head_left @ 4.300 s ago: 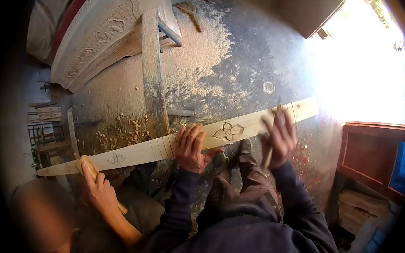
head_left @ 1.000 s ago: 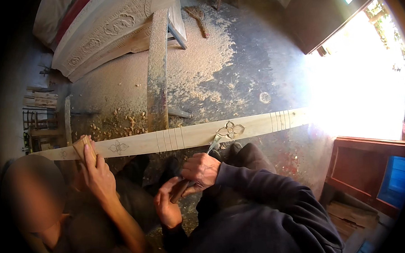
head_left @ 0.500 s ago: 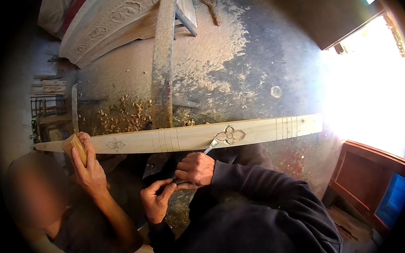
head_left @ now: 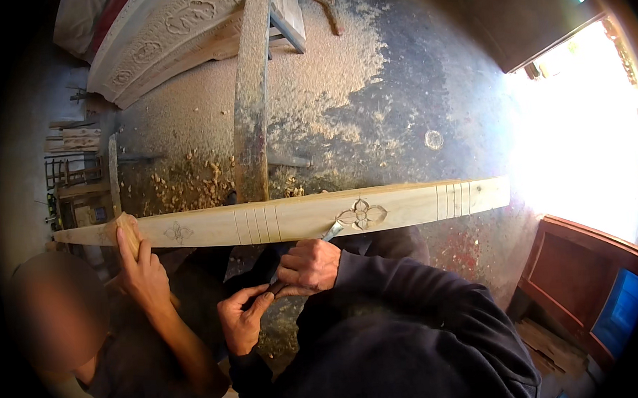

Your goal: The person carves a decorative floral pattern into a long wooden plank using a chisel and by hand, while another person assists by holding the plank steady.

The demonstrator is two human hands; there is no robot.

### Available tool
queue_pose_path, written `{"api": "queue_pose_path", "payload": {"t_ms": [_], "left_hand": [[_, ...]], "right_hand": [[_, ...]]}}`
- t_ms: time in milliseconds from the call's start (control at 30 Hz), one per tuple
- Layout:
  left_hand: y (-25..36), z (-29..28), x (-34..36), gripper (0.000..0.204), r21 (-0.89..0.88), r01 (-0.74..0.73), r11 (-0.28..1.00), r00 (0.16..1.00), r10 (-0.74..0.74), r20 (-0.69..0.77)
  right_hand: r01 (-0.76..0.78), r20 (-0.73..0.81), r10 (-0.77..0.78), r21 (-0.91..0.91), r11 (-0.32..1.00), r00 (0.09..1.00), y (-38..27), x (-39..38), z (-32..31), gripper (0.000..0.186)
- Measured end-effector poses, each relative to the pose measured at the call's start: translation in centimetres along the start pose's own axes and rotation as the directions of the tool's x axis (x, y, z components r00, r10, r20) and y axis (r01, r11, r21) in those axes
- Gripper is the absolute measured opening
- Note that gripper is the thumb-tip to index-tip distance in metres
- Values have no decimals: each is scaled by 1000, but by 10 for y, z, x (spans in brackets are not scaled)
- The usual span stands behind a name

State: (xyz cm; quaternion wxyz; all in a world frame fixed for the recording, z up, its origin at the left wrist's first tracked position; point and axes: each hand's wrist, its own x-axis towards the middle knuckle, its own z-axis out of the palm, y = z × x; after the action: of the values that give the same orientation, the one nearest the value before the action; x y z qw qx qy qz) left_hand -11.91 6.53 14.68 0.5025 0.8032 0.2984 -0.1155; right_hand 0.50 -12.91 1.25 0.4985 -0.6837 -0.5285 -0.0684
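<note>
A chisel slants in my hands, its metal blade touching the lower left edge of a carved four-petal flower on a long pale wooden board. My right hand is closed around the tool close to the blade, just below the board's near edge. Lower and to the left, my left hand grips the end of the dark handle between thumb and fingers. At the left, a co-worker's hand holds a wooden block against the board. A smaller flower and groups of cross lines mark the surface.
A dusty plank runs away from the board's far side. Beyond it stands a large carved wooden panel. Shavings and sawdust cover the floor. A reddish-brown wooden panel leans at the right near a bright opening.
The co-worker's block has tilted and shifted slightly right and down. My hands and the chisel stay nearly in place, with more of the handle's dark end showing. The view has shifted a little.
</note>
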Motion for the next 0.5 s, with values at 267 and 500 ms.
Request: {"api": "queue_pose_path", "payload": {"t_ms": [267,500], "left_hand": [[23,4,-2,25,49,50,998,998,-49,-33],[21,2,-4,24,38,152,988,988,-150,-46]], "right_hand": [[9,-17,-10,-16,1000,1000,-1,2,-2,37],[-5,-17,5,-15,1000,1000,-1,-4,7,35]]}}
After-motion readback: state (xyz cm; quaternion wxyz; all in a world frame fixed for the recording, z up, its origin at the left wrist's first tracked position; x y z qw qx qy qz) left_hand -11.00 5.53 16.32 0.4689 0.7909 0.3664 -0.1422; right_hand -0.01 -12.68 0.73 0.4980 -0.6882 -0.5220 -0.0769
